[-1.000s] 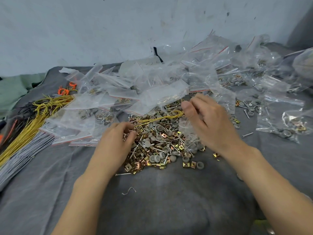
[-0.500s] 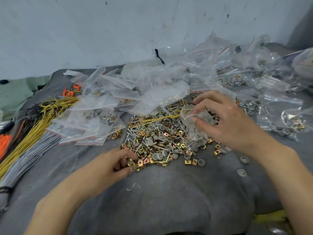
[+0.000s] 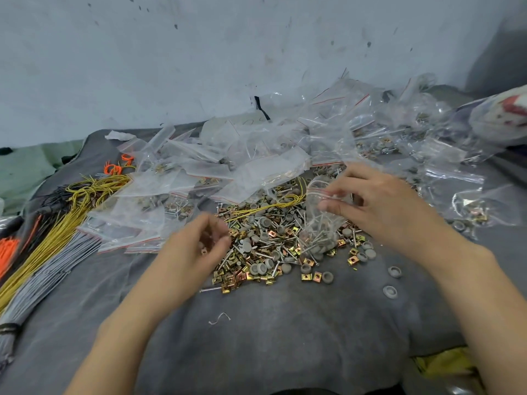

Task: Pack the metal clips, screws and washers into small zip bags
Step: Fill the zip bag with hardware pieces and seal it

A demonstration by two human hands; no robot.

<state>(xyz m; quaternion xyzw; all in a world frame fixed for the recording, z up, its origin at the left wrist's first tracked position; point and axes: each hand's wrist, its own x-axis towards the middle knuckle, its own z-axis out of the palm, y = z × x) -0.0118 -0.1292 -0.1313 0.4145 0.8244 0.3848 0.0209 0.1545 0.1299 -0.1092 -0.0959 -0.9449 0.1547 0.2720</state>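
Moved: left hand (image 3: 199, 246) lifts off pile (image 3: 265, 246), toward zip bag (image 3: 319, 226).
Right hand (image 3: 382, 206): fingers (image 3: 336, 192) pinch bag mouth open for filling.
Left fingers: curled; load unclear, blurred.

No lettering is legible on any zip bag (image 3: 319, 226) or elsewhere.

We look onto a pale blue-grey wall (image 3: 199, 67), its paint scuffed and dotted with small dark specks and scratches. At the far right the wall turns into a darker, shadowed corner (image 3: 502, 52). The light is soft and even, and we see no hard shadows. A creased dark grey cloth (image 3: 271, 337) covers the work surface right up to the foot of the wall; what lies under it we cannot tell. Pale green fabric (image 3: 25, 169) shows beyond its left edge, and something yellow (image 3: 445, 363) at its lower right.
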